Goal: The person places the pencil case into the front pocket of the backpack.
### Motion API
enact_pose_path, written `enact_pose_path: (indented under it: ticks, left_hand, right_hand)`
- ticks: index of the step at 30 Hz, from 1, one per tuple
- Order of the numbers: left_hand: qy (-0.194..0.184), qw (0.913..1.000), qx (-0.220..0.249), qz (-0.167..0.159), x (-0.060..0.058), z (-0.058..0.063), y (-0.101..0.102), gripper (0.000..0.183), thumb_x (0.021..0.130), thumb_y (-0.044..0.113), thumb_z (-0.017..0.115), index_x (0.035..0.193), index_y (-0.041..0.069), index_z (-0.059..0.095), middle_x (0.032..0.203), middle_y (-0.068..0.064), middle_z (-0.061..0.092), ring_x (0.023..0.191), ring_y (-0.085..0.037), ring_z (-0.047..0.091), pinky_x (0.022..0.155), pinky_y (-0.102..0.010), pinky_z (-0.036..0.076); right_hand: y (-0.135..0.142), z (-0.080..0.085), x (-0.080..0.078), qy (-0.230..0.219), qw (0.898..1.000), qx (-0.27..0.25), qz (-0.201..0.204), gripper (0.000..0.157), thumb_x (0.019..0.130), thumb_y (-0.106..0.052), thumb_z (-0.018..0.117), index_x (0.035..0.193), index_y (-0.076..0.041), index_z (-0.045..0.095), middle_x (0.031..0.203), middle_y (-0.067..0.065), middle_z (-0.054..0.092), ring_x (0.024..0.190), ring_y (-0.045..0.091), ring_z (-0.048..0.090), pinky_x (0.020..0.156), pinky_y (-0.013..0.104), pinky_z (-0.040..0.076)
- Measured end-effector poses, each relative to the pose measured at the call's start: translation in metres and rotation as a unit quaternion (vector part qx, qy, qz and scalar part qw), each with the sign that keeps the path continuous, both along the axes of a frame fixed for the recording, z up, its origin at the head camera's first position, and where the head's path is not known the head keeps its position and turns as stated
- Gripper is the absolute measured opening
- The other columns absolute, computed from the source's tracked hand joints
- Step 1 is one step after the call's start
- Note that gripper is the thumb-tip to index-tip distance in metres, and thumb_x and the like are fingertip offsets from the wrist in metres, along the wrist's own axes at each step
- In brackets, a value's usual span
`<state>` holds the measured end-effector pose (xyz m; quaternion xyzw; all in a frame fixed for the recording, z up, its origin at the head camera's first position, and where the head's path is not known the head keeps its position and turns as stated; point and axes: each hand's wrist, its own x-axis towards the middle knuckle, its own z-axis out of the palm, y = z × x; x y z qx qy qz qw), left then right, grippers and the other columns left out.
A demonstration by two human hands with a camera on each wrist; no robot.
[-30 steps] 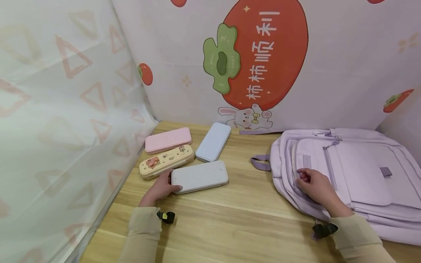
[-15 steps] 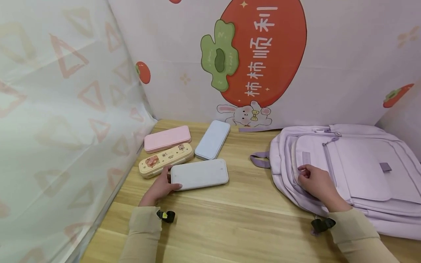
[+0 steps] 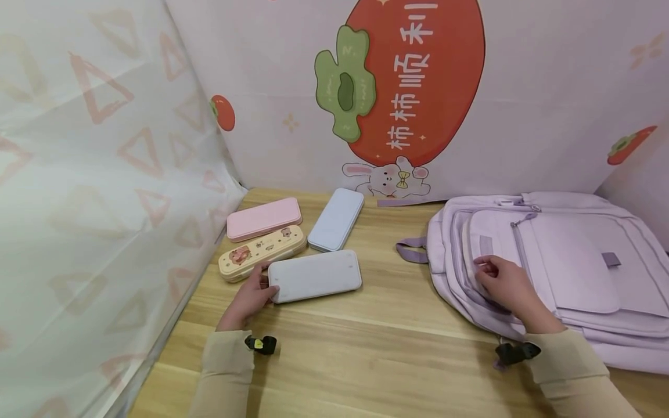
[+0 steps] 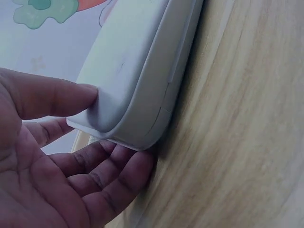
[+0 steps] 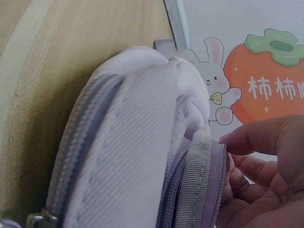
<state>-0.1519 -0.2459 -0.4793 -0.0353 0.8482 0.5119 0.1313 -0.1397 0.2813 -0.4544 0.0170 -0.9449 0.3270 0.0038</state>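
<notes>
At the left end of a white pencil case [image 3: 315, 276] is my left hand [image 3: 252, 294]. The left wrist view shows its thumb [image 4: 71, 98] on the lid and the other fingers curled under the case's near end. The case lies flat on the wooden table. On the right, a lilac backpack [image 3: 569, 249] lies on its back. My right hand [image 3: 507, 284] pinches the edge of its front pocket [image 5: 206, 175] between thumb and fingers, and the pocket's zip gapes there. The inside of the pocket is mostly hidden.
Behind the white case lie a yellow pencil case with cartoon prints [image 3: 261, 253], a pink one [image 3: 263, 219] and a light blue one [image 3: 336, 219]. A purple strap loop [image 3: 412, 250] sticks out left of the backpack. Printed cloth walls [image 3: 282, 75] stand at the back and left.
The head view has tilted slightly, shifting everything a little. My left thumb has slid back toward the white pencil case's left end. My right hand stays at the pocket edge.
</notes>
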Motion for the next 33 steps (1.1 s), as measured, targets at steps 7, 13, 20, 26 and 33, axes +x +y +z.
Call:
enact_pose_path:
  ticks: [7,13,20,26,33]
  left_hand:
    - [0.005,0.9992,0.036,0.018,0.001,0.002,-0.002,0.061,0.101,-0.003,0.057,0.155,-0.003,0.028,0.121,-0.031,0.056,0.098,-0.031,0.062,0.072,-0.035,0.055]
    - [-0.001,0.9911,0.127,0.040,0.002,-0.001,-0.002,0.060,0.101,-0.005,0.056,0.153,-0.001,0.027,0.131,-0.030,0.052,0.099,-0.019,0.061,0.072,-0.030,0.055]
    - [-0.008,0.9793,0.196,0.051,0.001,-0.005,0.003,0.059,0.100,-0.008,0.057,0.151,0.000,0.030,0.130,-0.024,0.055,0.095,-0.013,0.064,0.072,-0.028,0.056]
    - [0.004,0.9710,0.233,0.052,0.000,-0.004,0.010,0.061,0.099,-0.009,0.055,0.153,-0.001,0.027,0.133,-0.024,0.050,0.098,-0.013,0.062,0.073,-0.029,0.057]
    - [0.016,0.9665,0.247,0.067,-0.003,-0.003,0.017,0.060,0.099,-0.009,0.055,0.152,0.000,0.029,0.129,-0.020,0.054,0.097,-0.014,0.063,0.074,-0.029,0.057]
  right_hand:
    - [0.006,0.007,0.000,-0.021,0.999,-0.030,0.000,0.033,0.101,-0.011,0.060,0.123,0.013,0.064,0.097,0.014,0.068,0.085,0.019,0.055,0.069,0.025,0.044]
    - [0.009,0.012,0.001,-0.031,0.997,-0.075,-0.012,0.037,0.105,-0.013,0.058,0.129,0.015,0.060,0.101,0.014,0.066,0.083,0.007,0.052,0.066,0.018,0.044]
    - [0.009,0.013,0.005,-0.043,0.993,-0.105,-0.022,0.039,0.106,-0.013,0.056,0.130,0.017,0.058,0.101,0.013,0.064,0.079,0.003,0.051,0.064,0.018,0.048]
    - [0.010,0.016,0.007,-0.040,0.990,-0.129,-0.028,0.038,0.105,-0.008,0.056,0.131,0.019,0.055,0.101,0.012,0.064,0.078,0.000,0.051,0.063,0.018,0.049]
    - [0.011,0.021,0.007,-0.050,0.987,-0.152,-0.019,0.039,0.106,-0.006,0.053,0.134,0.021,0.051,0.104,0.013,0.062,0.079,0.000,0.052,0.064,0.018,0.050]
